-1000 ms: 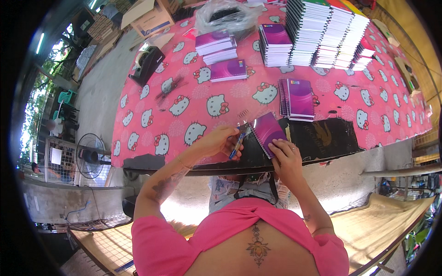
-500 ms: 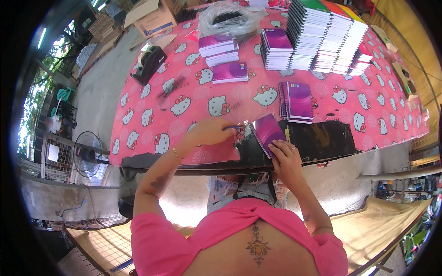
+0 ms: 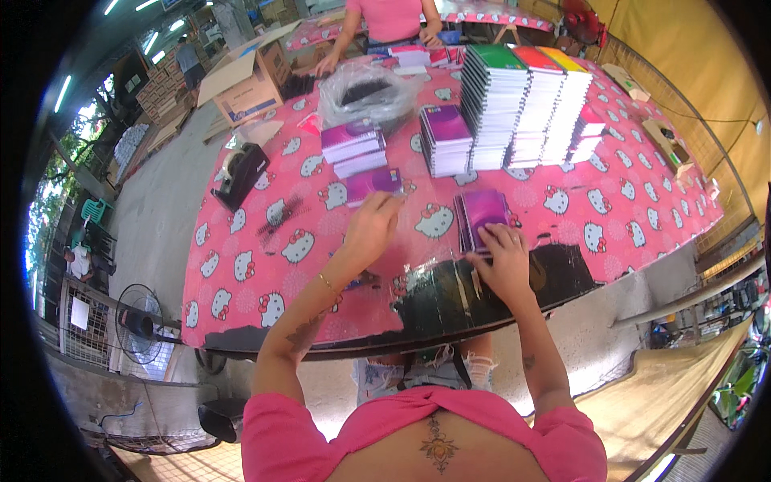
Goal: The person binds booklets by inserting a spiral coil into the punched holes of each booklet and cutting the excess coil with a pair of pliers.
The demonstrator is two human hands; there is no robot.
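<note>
My right hand (image 3: 504,259) rests on the near end of a small stack of purple spiral notebooks (image 3: 483,210), fingers over the top cover and thumb at the near edge. My left hand (image 3: 373,230) reaches forward, fingers bent and slightly apart, nothing visible in it. Just beyond its fingertips lies another purple notebook (image 3: 373,185); whether they touch it I cannot make out. A small dark tool (image 3: 366,279) lies on the table beside my left forearm, its kind unclear.
Behind stand purple notebook piles (image 3: 353,145), (image 3: 446,140) and tall spiral notebook stacks (image 3: 494,104) with green, red and yellow covers. A tape dispenser (image 3: 241,177), a plastic bag (image 3: 368,92) with black contents and a cardboard box (image 3: 249,84) are at left. Another person (image 3: 389,20) stands across the table.
The notebook my right hand held at the table's edge is now on the small purple stack. My left hand has let go of the dark tool and moved forward. The view has tilted up.
</note>
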